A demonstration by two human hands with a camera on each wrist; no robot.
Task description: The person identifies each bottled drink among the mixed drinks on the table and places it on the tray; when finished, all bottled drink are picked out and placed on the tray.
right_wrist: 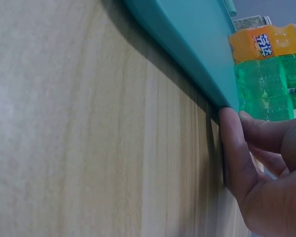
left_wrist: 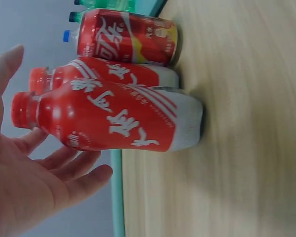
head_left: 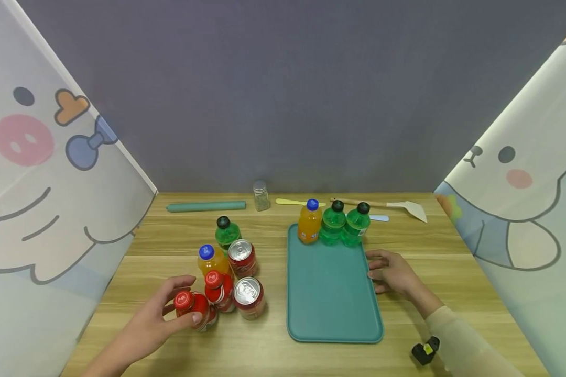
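Observation:
My left hand (head_left: 153, 319) spreads its thumb and fingers around a red-capped cola bottle (head_left: 194, 310), with a gap showing between palm and bottle in the left wrist view. That bottle (left_wrist: 113, 116) stands upright on the table. Close behind it is a second red cola bottle (head_left: 220, 291), beside two red cola cans (head_left: 250, 298). An orange soda bottle (head_left: 212, 262) and a green bottle (head_left: 228, 233) complete this group. My right hand (head_left: 392, 272) pinches the right edge of the teal tray (head_left: 332, 293) between thumb and fingers. One orange bottle (head_left: 309, 222) and two green bottles (head_left: 332, 224) stand at the tray's far end.
Along the back of the table lie a teal rolling pin (head_left: 206, 206), a yellow-handled utensil (head_left: 292, 202) and a white spatula (head_left: 407, 207) with a wooden handle. A spice jar (head_left: 261, 196) stands there too. A small black object (head_left: 425, 351) is near the right sleeve.

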